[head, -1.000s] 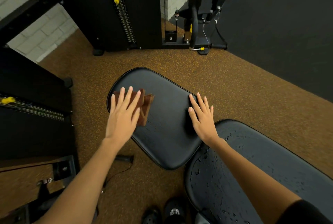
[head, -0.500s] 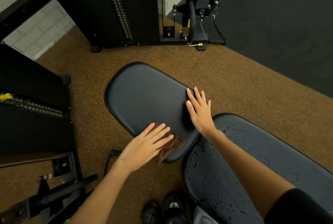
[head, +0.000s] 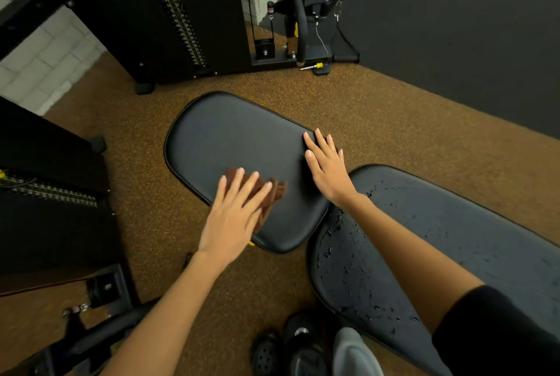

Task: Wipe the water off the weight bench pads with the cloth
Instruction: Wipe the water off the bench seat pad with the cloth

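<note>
A black seat pad [head: 230,145] lies in the middle of the view, its surface looking dry. My left hand [head: 233,215] presses a folded brown cloth [head: 272,194] flat onto the pad's near left part, fingers straight. My right hand [head: 327,166] rests flat on the pad's right edge, fingers spread. A larger black back pad [head: 454,239] stretches to the lower right under my right forearm, with many water drops near its left end.
Black weight-stack machines [head: 169,12] stand behind and to the left on the brown speckled floor [head: 378,109]. A dark wall [head: 454,27] rises at the right. Black shoes [head: 285,348] and a bench frame [head: 100,336] sit near the bottom edge.
My left hand slid the cloth from the pad's far left corner toward its near end, then a little back up and left. My right hand has stayed on the pad's right edge.
</note>
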A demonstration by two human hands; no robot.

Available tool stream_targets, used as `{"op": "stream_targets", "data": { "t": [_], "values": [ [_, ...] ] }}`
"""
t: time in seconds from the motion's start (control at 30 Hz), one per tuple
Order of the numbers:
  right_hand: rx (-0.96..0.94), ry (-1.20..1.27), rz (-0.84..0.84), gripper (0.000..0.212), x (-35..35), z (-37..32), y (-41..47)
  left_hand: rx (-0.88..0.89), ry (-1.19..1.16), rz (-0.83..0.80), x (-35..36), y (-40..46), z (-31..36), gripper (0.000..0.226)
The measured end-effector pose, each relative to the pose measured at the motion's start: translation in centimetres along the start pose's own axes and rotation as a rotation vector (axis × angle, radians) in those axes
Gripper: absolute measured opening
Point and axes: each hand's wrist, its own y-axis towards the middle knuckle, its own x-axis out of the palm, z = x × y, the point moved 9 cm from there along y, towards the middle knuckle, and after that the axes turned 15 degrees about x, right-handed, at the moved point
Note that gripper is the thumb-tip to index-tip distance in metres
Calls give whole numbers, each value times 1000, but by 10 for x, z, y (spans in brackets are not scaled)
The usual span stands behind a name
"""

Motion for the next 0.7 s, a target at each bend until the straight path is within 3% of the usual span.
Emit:
{"op": "stream_targets", "data": {
  "t": [0.17, 0.37, 0.7],
  "values": [
    [3, 83, 12, 46, -5, 3, 1, 252, 1, -82, 27, 1, 69, 59],
    [56, 116, -54, 46, -9, 6, 2, 449, 28, -148, 38, -1, 78, 77],
    [70, 132, -77, 46, -6, 6, 0, 294, 47, -114, 33, 32, 59, 79]
  ]
}}
